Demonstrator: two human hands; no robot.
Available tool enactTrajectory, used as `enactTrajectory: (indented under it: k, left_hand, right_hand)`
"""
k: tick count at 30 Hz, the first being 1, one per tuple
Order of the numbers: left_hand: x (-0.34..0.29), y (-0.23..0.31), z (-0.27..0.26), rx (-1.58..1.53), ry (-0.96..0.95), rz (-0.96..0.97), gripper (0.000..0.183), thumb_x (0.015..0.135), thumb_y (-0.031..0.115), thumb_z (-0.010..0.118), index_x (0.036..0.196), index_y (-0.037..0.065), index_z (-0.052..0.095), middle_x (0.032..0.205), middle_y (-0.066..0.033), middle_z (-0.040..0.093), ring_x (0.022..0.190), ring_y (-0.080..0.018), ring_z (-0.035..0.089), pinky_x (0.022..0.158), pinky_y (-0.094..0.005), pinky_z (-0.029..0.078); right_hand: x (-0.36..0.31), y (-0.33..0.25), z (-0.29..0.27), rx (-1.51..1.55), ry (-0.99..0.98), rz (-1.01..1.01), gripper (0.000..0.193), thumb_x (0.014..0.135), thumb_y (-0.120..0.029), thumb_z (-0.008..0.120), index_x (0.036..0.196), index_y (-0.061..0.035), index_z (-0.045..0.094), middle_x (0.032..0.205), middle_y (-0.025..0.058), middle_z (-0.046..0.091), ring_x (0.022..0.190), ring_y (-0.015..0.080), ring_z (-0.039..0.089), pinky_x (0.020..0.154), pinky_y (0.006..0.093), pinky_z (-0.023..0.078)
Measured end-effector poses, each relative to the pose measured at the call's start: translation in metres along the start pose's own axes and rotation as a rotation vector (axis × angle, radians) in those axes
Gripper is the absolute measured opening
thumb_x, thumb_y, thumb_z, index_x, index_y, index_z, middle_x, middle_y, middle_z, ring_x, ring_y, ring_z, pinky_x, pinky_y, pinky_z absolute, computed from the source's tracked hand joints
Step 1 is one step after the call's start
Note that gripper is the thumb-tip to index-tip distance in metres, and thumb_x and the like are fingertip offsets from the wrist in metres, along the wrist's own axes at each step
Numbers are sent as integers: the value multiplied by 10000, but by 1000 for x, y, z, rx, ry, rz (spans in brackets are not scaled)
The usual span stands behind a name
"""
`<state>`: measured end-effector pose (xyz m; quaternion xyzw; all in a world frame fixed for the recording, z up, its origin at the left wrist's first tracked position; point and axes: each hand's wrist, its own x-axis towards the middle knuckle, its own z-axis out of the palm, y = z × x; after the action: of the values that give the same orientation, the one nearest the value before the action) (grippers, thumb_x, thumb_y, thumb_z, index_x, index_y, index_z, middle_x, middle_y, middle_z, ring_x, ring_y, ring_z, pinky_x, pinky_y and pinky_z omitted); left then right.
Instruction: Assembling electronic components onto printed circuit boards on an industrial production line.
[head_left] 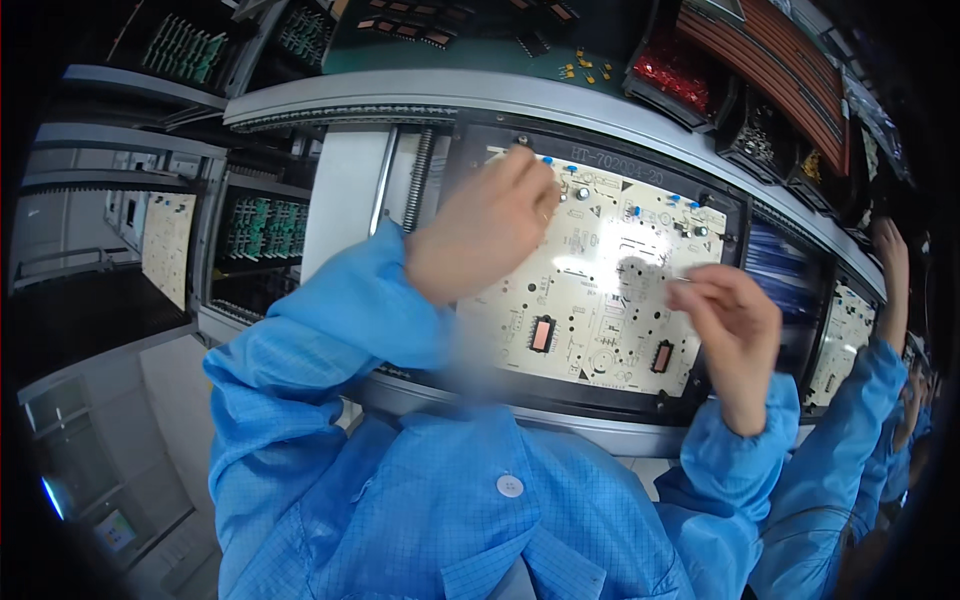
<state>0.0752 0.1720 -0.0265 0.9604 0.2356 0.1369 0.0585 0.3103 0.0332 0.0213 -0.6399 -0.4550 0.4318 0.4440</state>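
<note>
A cream circuit board (560, 290) lies in a black carrier frame (560, 393) in front of me. My left hand (490, 225) reaches over its far left corner, fingers curled down and slightly blurred; what they grip, if anything, is hidden. Over the board's right side is my right hand (735, 320), thumb and forefinger pinched together. Anything between those fingertips is too small to make out. Two black chips with pinkish tops, one left (542, 334) and one right (662, 356), sit on the near part of the board. Small blue disc parts (637, 211) and a small can-shaped capacitor (583, 195) stand along its far side.
Beyond the metal rail (480, 92), a green surface (470, 62) carries loose chips and small yellow parts (585, 68). Bins, one with red parts (672, 78), stand far right. Racked green boards (265, 228) are at left. A co-worker's arm (893, 290) reaches in at right.
</note>
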Motion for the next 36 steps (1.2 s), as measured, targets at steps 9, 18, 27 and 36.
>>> enactTrajectory:
  k: [9, 18, 27, 36]
  left_hand:
    - [-58, -20, -47, -234, 359, -378, 305, 865, -15, 597, 1161, 42, 645, 1145, -104, 583, 1074, -272, 523, 931, -339, 420]
    - [-88, -28, -26, -393, 332, -585, 248, 880, 15, 592, 1116, 29, 668, 1128, -114, 586, 1085, -285, 521, 918, -352, 441]
    - [-89, -23, -17, -519, 250, -668, 251, 908, 58, 581, 1146, 6, 639, 1083, -146, 608, 999, -286, 572, 877, -341, 469]
    - [-99, -5, -1, -1143, 95, -768, 457, 935, 61, 558, 1344, -75, 405, 1030, -136, 592, 882, -169, 588, 754, -269, 494]
  right_hand:
    - [49, 27, 44, -502, -151, -333, 177, 805, 23, 705, 978, 39, 670, 859, 98, 648, 725, 155, 635, 648, 247, 502]
    - [50, 19, 50, -550, -115, -250, 126, 785, 40, 717, 909, 30, 697, 873, 107, 671, 730, 160, 644, 642, 253, 512]
    - [47, 27, 43, -644, -106, -383, 227, 764, 44, 730, 987, 1, 722, 868, 115, 676, 770, 215, 660, 674, 278, 532]
    - [36, 7, 46, -823, -259, -499, 368, 758, 130, 645, 1106, 15, 673, 980, 152, 609, 868, 288, 609, 743, 333, 514]
